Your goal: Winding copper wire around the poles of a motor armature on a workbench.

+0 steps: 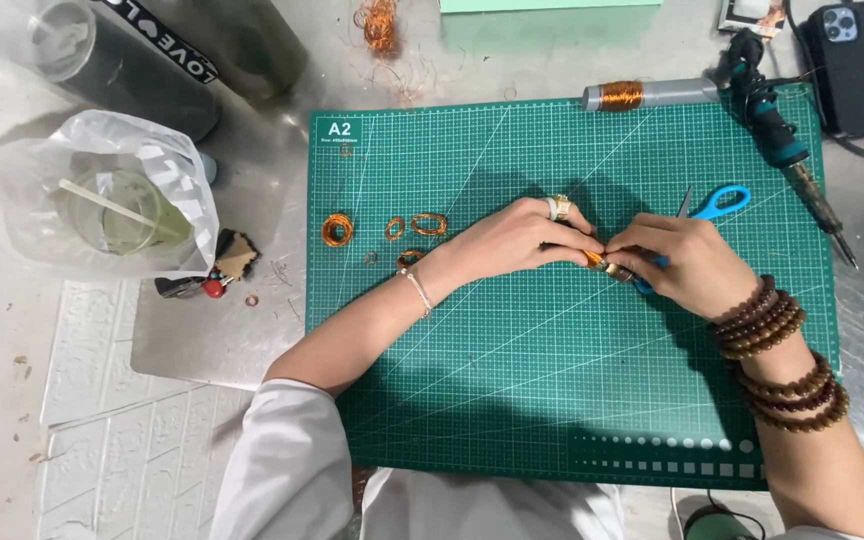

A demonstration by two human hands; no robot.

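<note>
Copper-coloured wire wound on a small rod (604, 264) sits pinched between both hands at the middle of the green cutting mat (512, 400) on the counter. Left hand (522, 238) closes its fingertips on one end, right hand (687, 262) grips the other — the two touching. Blue-handled scissors (717, 203) lie just behind the right hand, and several finished wire coils (387, 227) rest left of the hands — a soldering iron (782, 140) lies at the mat's far right.
</note>
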